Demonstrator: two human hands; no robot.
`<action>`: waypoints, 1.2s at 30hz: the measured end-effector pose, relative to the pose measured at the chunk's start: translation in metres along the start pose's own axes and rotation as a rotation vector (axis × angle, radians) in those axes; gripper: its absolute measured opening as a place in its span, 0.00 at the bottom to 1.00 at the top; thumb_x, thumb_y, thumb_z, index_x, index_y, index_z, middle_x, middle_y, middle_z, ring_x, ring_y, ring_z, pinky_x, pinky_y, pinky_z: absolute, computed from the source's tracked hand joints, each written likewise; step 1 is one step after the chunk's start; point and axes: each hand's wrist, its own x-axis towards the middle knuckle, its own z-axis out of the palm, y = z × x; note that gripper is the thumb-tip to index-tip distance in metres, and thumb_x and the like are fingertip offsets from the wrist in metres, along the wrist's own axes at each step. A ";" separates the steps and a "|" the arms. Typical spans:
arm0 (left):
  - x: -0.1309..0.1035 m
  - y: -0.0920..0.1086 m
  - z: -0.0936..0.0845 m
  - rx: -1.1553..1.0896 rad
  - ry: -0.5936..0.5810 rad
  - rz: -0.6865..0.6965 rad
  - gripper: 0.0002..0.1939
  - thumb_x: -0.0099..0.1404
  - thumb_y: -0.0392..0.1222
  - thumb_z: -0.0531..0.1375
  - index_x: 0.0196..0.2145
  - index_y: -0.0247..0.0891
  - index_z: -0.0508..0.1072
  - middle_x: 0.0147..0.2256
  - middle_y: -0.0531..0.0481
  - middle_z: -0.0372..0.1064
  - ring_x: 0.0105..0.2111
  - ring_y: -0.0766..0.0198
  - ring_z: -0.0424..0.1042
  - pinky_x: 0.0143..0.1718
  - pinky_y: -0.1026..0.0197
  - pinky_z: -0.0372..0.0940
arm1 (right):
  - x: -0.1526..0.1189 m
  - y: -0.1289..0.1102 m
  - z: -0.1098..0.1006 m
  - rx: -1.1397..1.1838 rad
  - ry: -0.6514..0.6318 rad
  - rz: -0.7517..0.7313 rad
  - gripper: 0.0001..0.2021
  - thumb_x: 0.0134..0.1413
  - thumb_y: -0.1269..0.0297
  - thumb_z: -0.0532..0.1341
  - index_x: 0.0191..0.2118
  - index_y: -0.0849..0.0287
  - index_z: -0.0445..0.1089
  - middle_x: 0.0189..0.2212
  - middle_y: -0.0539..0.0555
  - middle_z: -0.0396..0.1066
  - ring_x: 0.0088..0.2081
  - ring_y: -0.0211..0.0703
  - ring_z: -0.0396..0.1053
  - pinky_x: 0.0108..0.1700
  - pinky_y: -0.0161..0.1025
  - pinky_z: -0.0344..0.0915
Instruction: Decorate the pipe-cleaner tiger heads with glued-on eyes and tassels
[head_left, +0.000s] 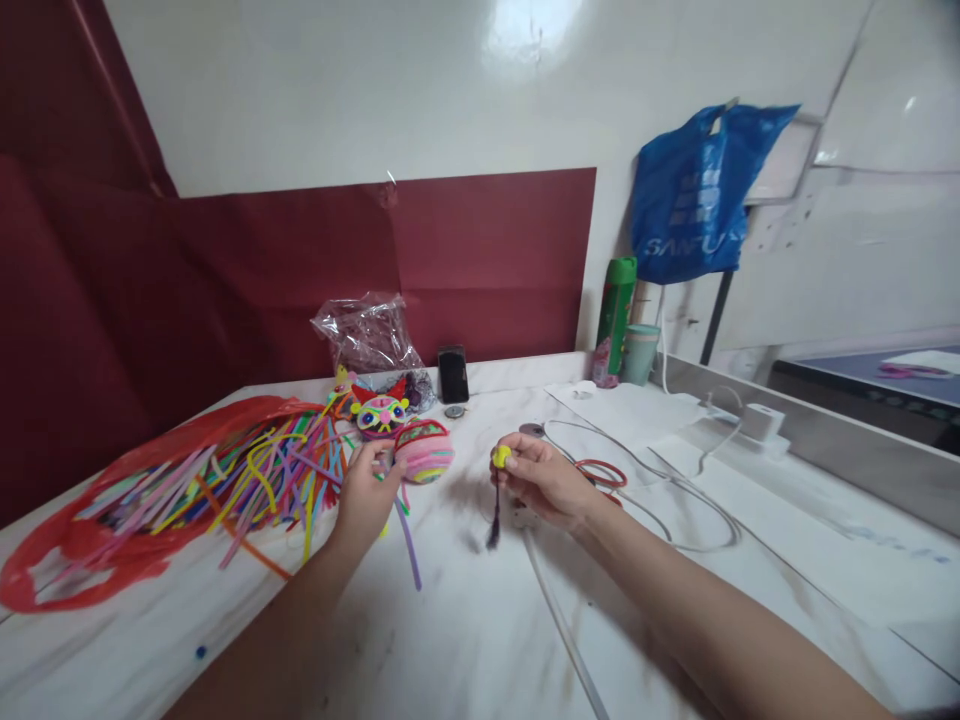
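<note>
My right hand (541, 480) pinches a small yellow piece (502, 457), from which a dark tassel (494, 525) hangs above the white table (465, 620). Further left, my left hand (369, 492) has its fingers against the left side of a round striped pink, yellow and green piece (424, 455). Just behind that hand lies a colourful animal-face figure (380, 413) with big eyes. A purple stem (409, 550) sticks out below the striped piece.
Many coloured pipe cleaners (262, 475) lie on a red plastic bag (142, 560) at the left. A phone (453, 375) leans at the back. Cables (675, 480), a red coil (602, 472), a green bottle (617, 310) and a cup (640, 353) are on the right.
</note>
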 end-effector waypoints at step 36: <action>-0.047 0.002 0.008 0.324 -0.159 0.424 0.35 0.49 0.45 0.66 0.54 0.39 0.61 0.50 0.40 0.56 0.50 0.48 0.65 0.50 0.45 0.65 | 0.036 0.047 -0.011 -0.393 0.377 0.070 0.08 0.45 0.69 0.66 0.23 0.59 0.64 0.17 0.44 0.67 0.19 0.31 0.62 0.24 0.30 0.62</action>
